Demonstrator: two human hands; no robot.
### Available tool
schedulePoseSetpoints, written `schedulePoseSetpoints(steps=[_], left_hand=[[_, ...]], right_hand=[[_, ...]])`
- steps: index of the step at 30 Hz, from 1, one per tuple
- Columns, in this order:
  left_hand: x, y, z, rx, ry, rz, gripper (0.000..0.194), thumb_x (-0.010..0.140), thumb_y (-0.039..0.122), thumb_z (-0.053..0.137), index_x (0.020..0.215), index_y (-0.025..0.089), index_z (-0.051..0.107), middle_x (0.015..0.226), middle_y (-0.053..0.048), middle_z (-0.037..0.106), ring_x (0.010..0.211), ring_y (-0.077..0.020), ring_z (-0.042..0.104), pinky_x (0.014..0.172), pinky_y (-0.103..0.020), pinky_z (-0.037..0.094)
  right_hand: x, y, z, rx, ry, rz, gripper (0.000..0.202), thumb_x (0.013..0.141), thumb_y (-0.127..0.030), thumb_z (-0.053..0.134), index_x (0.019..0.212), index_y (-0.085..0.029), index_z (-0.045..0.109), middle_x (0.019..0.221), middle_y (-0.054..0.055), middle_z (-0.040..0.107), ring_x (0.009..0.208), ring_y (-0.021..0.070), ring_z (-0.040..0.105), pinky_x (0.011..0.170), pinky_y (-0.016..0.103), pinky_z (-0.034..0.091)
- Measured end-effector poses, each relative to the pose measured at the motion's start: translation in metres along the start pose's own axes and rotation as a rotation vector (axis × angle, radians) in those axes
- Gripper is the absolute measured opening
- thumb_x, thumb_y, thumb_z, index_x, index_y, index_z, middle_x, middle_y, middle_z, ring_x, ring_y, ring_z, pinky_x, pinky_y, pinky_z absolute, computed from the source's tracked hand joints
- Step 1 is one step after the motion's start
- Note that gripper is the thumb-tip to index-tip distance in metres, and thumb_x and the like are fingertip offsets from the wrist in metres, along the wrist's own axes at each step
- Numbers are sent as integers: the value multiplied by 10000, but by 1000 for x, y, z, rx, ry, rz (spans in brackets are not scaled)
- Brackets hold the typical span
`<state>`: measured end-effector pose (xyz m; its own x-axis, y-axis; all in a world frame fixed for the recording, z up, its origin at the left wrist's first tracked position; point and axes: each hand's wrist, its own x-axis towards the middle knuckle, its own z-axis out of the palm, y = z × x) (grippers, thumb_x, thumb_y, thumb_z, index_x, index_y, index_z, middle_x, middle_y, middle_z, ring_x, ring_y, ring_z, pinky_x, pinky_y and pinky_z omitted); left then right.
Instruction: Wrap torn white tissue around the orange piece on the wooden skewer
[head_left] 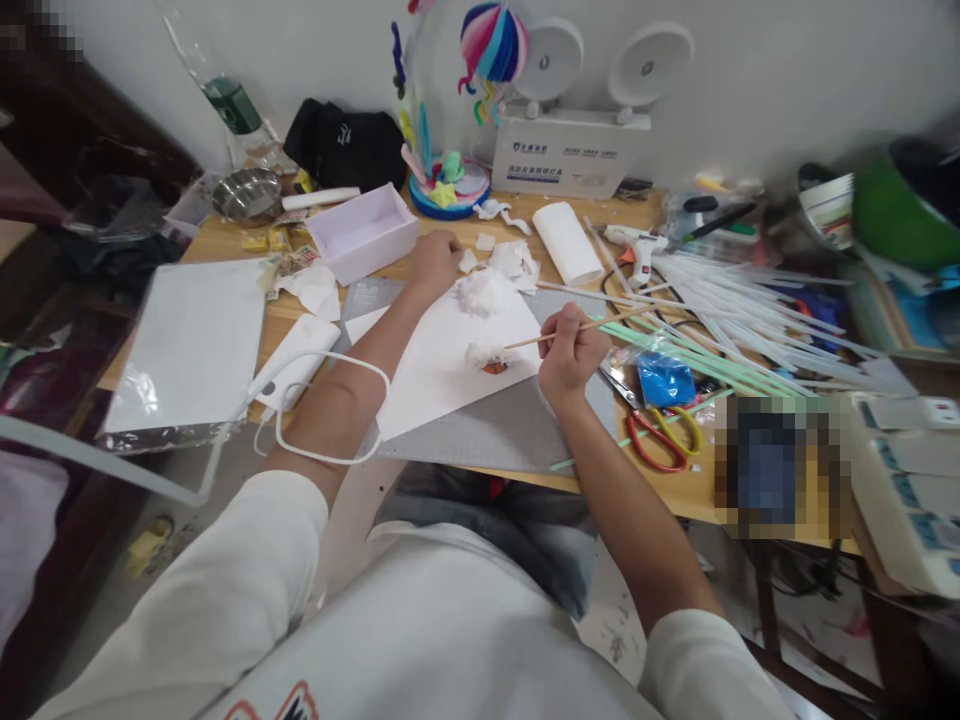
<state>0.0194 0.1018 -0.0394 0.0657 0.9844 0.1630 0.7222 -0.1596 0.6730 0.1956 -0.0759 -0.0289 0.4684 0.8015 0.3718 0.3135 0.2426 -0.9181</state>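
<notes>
My right hand [574, 350] grips a thin wooden skewer [531, 342] between thumb and fingers. The skewer's tip touches or nearly touches a small tuft of white fluff [480, 352], which has an orange-brown piece [495, 368] at its lower edge. Behind that tuft lies a bigger heap of white fluff [480, 295]. Both rest on a white sheet of paper [427, 375] over a grey cutting mat [540, 430]. My left hand [437, 260] is beyond the paper beside the lilac box [367, 240], its fingers curled; whatever they hold is hidden.
Right of the mat lie scissors [652, 440], a glue gun [637, 250] and many translucent glue sticks [720, 290]. A white cable [330, 460] loops across my left forearm. Behind stand a metal bowl [247, 193], a colourful balloon ornament [493, 45] and an emergency light [574, 155].
</notes>
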Motion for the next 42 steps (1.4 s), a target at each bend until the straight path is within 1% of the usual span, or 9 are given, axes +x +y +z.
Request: schedulePoseSetpoints(steps=[8, 12, 16, 20, 24, 28, 33, 37, 42], left_hand=[[7, -9, -1, -148, 85, -33, 140, 893, 148, 690, 764, 199, 677, 788, -9, 723, 809, -148, 625, 802, -324, 460], [7, -9, -10, -140, 148, -26, 103, 889, 142, 674, 794, 182, 683, 812, -15, 720, 804, -143, 640, 811, -317, 491], [-16, -5, -30, -237, 162, 6, 65, 906, 174, 639, 869, 180, 692, 843, -32, 730, 791, -148, 669, 778, -293, 523], [-76, 4, -51, -419, -183, 33, 66, 858, 233, 691, 857, 168, 700, 754, -38, 715, 672, -137, 652, 681, -276, 542], [-142, 18, -63, -456, -463, 70, 116, 826, 283, 705, 821, 175, 745, 775, -39, 749, 711, -151, 674, 702, -270, 544], [-174, 27, -61, -405, -635, 205, 122, 864, 277, 672, 893, 225, 779, 946, -29, 801, 900, -191, 732, 847, -303, 554], [-176, 25, -52, -330, -583, 286, 147, 904, 272, 641, 943, 229, 775, 1055, -39, 799, 983, -206, 737, 950, -325, 540], [-177, 21, -48, -296, -486, 247, 173, 906, 231, 621, 980, 213, 776, 1042, -57, 795, 974, -215, 728, 939, -341, 540], [-178, 19, -44, -306, -440, 218, 162, 896, 205, 633, 975, 217, 774, 1017, -48, 796, 930, -207, 726, 893, -327, 542]], right_hand=[[-1, 3, 1, 9, -11, -13, 640, 972, -677, 392, 562, -210, 543, 415, -51, 418, 413, 83, 430, 479, 253, 308], [-1, 1, 0, 2, -14, -3, 646, 972, -687, 377, 557, -216, 531, 412, -52, 413, 405, 86, 420, 476, 257, 312], [-3, -1, -1, 39, -30, -4, 623, 976, -667, 396, 565, -219, 531, 414, -55, 414, 393, 85, 407, 461, 262, 294], [-8, -1, -1, 61, -108, -53, 604, 987, -626, 422, 559, -215, 535, 413, -53, 409, 399, 81, 404, 469, 265, 283], [-12, -2, -2, -25, -238, -130, 601, 990, -625, 411, 576, -212, 550, 457, -38, 457, 443, 82, 441, 498, 266, 308], [-10, -3, -1, -159, -240, -165, 617, 1001, -641, 344, 595, -219, 536, 475, -31, 474, 472, 88, 456, 518, 266, 320], [-6, 1, -1, -200, -161, -156, 613, 1007, -639, 331, 605, -220, 528, 484, -32, 478, 480, 89, 460, 531, 270, 321], [-7, 3, -2, -134, -136, -132, 599, 1002, -638, 360, 619, -217, 547, 485, -38, 470, 477, 90, 467, 526, 267, 323], [-10, 1, -3, -90, -214, -176, 578, 1019, -574, 382, 600, -210, 543, 485, -40, 471, 461, 77, 450, 528, 267, 320]])
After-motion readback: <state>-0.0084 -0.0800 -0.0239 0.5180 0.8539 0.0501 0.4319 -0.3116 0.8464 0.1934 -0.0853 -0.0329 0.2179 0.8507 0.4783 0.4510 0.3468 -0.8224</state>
